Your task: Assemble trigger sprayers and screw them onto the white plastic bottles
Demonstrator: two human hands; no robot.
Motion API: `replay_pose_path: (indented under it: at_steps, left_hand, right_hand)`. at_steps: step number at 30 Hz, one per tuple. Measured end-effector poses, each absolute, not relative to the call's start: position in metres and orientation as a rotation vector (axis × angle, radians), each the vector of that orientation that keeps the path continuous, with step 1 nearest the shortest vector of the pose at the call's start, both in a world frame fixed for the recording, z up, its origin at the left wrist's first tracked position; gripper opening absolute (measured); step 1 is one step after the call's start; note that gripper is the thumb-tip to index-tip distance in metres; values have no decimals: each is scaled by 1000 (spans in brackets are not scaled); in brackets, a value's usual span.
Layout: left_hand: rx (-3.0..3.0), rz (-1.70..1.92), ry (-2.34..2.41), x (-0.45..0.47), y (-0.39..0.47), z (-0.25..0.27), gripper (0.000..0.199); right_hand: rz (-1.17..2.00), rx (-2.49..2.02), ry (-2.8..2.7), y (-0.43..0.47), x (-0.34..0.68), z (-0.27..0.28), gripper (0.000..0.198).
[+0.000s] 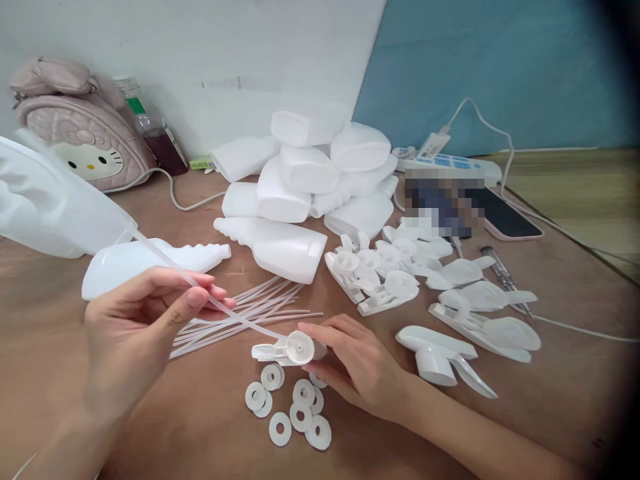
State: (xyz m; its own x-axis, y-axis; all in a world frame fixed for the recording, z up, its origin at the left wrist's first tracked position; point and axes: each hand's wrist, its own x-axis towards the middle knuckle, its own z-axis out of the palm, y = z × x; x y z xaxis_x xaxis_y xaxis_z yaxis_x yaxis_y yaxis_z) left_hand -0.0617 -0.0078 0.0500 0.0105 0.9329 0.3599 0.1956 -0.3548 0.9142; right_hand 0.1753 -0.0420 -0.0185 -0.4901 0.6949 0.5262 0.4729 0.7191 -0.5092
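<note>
Pinched between thumb and fingers of my left hand [145, 327] is a thin white plastic tube [165, 257], slanting down to the right. Its lower end reaches the round collar of a white trigger sprayer head [299, 348]; whether it touches cannot be made out. My right hand [357, 363] grips that sprayer head from the right, collar opening facing up. Just below lie several flat white ring washers [280, 429]. Behind my left hand a bundle of loose tubes [250, 310] rests on the table.
White spray bottles [285, 247] are piled at the back, with another bottle [145, 263] at left. Several sprayer heads [440, 353] lie to the right. Further off are a pink bag [85, 127], a drink bottle [160, 137], a power strip [455, 167] and a phone [505, 213].
</note>
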Motion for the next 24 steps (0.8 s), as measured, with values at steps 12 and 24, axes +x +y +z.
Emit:
replay_pose_path:
  at_steps: [12,24]
  left_hand:
    - [1684,1544,1196,-52,-13,43,12]
    - [1669,1520,1217,-47,-19,49,12]
  right_hand:
    - [361,-873,-2197,-43,176,-21,35]
    - [380,-866,-2181,-42,176,-19,34]
